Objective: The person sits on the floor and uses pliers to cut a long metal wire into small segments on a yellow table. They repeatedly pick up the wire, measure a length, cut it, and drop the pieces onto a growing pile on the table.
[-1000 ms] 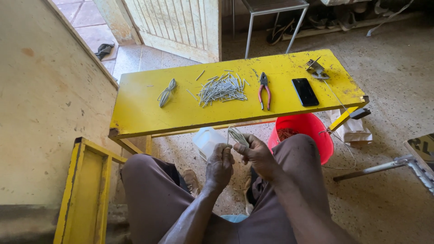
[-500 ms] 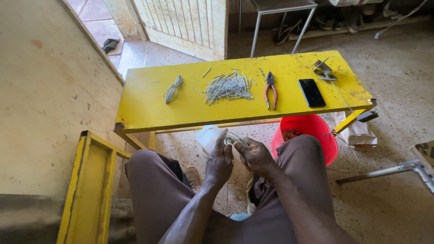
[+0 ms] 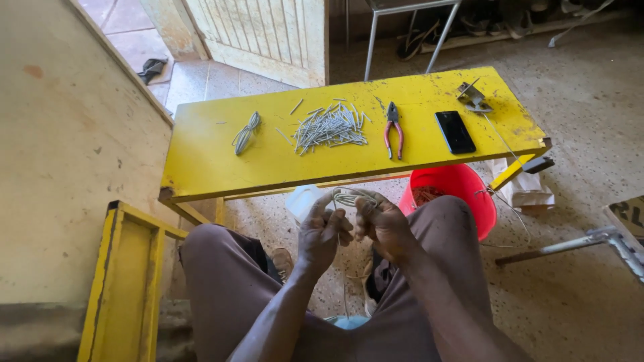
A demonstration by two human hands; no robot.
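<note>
Left hand [image 3: 320, 231] & right hand [image 3: 384, 226] both closed on loop of pale wire [image 3: 354, 197], held close together between knees, just below front edge of yellow table [image 3: 201, 167]. Wire mostly hidden by fingers; only top of loop plus thin strand hanging below visible, can't tell how many turns. On table, well apart from hands: cut wire pieces [image 3: 329, 127], small wire bundle [image 3: 245, 132], pliers [image 3: 394, 129], black phone [image 3: 455, 131]; red bucket [image 3: 463, 194] partly hidden under table edge & behind right knee.

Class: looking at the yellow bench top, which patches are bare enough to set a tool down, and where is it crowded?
On the yellow bench, bare patches lie left of the wire coil, along the near edge, and between the pliers and phone. The cut wire pile crowds the middle; a metal bracket takes the far right corner.
</note>
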